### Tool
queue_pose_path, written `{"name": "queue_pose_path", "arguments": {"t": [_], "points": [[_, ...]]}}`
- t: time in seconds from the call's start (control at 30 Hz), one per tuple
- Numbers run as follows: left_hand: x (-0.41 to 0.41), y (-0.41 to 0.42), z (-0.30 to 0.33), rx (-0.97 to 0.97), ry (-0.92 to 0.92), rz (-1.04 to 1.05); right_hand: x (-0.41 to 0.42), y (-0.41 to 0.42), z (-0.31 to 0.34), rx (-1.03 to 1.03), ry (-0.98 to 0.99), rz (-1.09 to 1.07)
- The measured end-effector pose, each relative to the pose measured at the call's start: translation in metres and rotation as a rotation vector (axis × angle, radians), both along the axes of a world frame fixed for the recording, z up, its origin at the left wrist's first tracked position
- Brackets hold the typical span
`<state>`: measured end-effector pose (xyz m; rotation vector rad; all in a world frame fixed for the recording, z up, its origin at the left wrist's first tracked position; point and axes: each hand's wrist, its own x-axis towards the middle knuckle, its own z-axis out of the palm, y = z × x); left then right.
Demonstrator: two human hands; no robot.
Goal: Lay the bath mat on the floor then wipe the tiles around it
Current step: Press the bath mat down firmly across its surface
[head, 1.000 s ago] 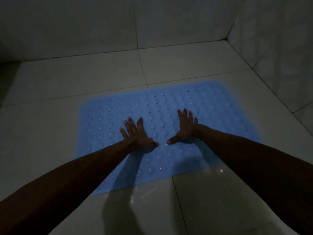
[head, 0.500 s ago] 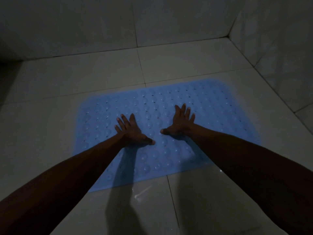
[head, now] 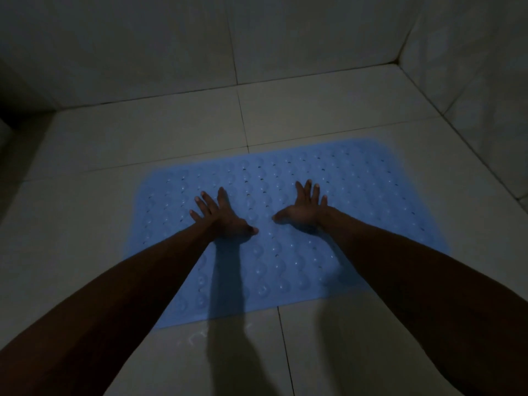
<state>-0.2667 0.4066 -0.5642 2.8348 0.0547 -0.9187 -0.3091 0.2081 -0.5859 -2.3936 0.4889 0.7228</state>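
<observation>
The blue bath mat (head: 285, 232) lies flat on the tiled floor (head: 143, 138) near the corner of the room, its long sides running left to right. The left hand (head: 221, 215) and the right hand (head: 304, 208) both press down on its middle, palms flat, fingers spread wide, gripping nothing. The mat looks like thin, soft rubber or vinyl, studded with rows of suction bumps and small holes, so it is likely light and floppy, and slick when wet. To shift it, peeling up a corner or short edge would probably work better than dragging, since the cups may cling to the tiles
</observation>
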Motion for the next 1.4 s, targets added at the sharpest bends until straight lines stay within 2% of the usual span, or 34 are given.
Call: {"name": "queue_pose_path", "arguments": {"t": [0.2, 0.4, 0.53, 0.6, 0.7, 0.97, 1.23, 1.4], "points": [[0.004, 0.007, -0.004, 0.02, 0.038, -0.047, -0.004, 0.013, -0.013, -0.115, -0.076, -0.037], [0.002, 0.013, -0.007, -0.074, 0.012, -0.031, 0.008, 0.022, 0.011, -0.117, 0.008, -0.213], [-0.002, 0.008, -0.004, -0.166, -0.144, 0.102, 0.017, 0.026, 0.029, -0.171, 0.063, -0.23], [0.0, 0.006, -0.006, -0.147, -0.182, 0.131, 0.023, 0.022, 0.026, -0.16, 0.092, -0.216], [0.007, 0.004, -0.01, -0.152, -0.144, 0.159, 0.025, 0.015, 0.019, -0.119, 0.151, -0.19], [0.016, 0.019, -0.024, -0.234, -0.09, 0.069, 0.02, 0.013, 0.008, -0.015, 0.04, -0.24], [0.018, 0.001, -0.019, -0.117, -0.082, 0.142, 0.02, 0.024, 0.002, -0.122, 0.038, -0.252], [0.022, -0.004, -0.021, -0.11, -0.137, 0.08, 0.022, 0.025, 0.001, -0.134, 0.051, -0.274]]}}
